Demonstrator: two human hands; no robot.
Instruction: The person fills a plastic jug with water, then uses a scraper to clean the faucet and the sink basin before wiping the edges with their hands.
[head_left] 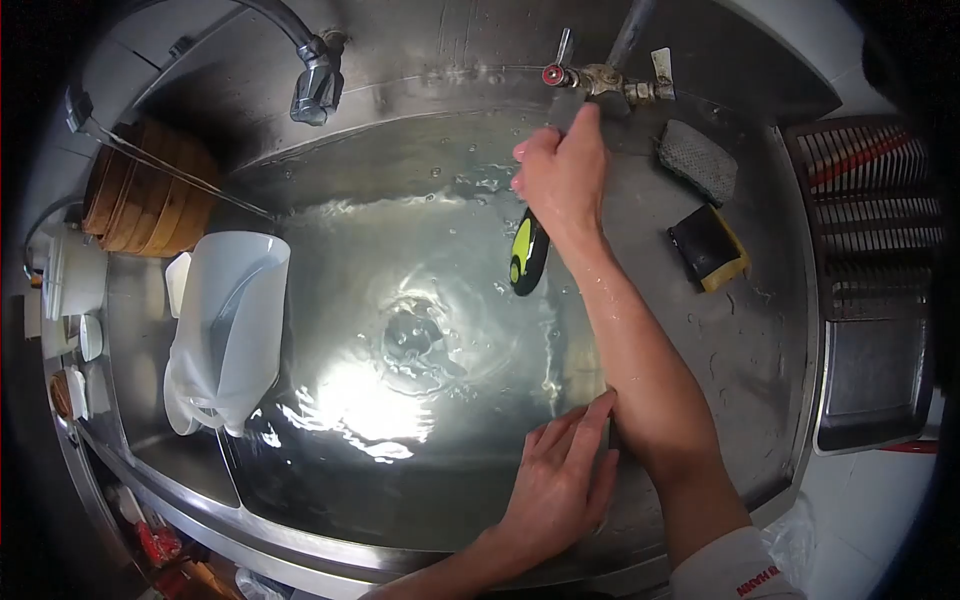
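Note:
My right hand (pixel 565 175) reaches toward the back of the sink, closed around a scraper-like tool with a black and lime-green handle (pixel 527 255). Its handle points toward me, and a flat grey blade (pixel 568 104) shows beyond my fingers, just in front of the tap with a red knob (pixel 554 75). Nearer to me is my left hand (pixel 558 475), fingers stretched forward, with its fingertips right at my right forearm. Beside those fingertips a pale, flat strip (pixel 585 368) shows at the water's edge, partly hidden by the forearm.
Water fills the sink basin (pixel 340 300), rippling in the middle. A cut white plastic jug (pixel 232 320) and wooden steamer rings (pixel 150 190) stand left. A grey scrub pad (pixel 697 160) and a black-and-yellow sponge (pixel 708 248) lie right. Metal trays (pixel 872 385) sit beyond the rim.

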